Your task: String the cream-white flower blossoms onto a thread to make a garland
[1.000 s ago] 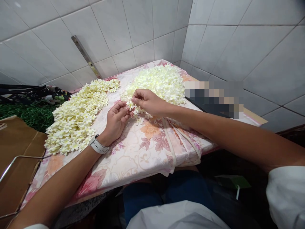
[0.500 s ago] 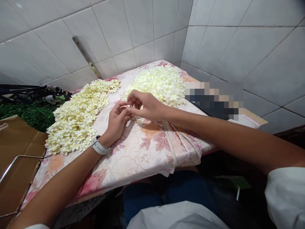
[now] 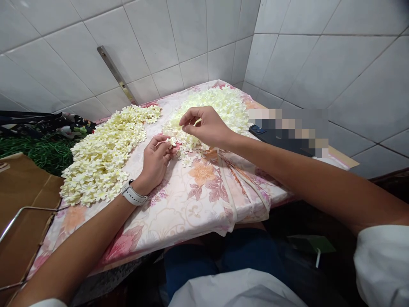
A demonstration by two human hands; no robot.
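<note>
My left hand [image 3: 156,158], with a white watch on its wrist, pinches a small white flower [image 3: 171,141] between thumb and fingertips. My right hand [image 3: 207,124] hovers just above the near edge of a pile of pale flower heads [image 3: 220,102]. Its fingers are curled, with thumb and index tips close together; anything between them is too small to make out. A few loose flowers [image 3: 187,161] lie on the cloth below my right hand. A second, longer heap of cream-yellow flowers [image 3: 102,153] spreads to the left of my left hand.
A floral cloth [image 3: 179,213] covers the table. Brown thin stems [image 3: 239,181] lie beneath my right forearm, and a dark phone [image 3: 281,143] sits beyond it. At left are brown cardboard [image 3: 25,213], a metal wire and green artificial foliage [image 3: 47,153]. Tiled walls stand behind.
My hands were together over the cloth. My right hand has moved away, up and to the right, leaving the flower visible in my left hand, which has barely moved.
</note>
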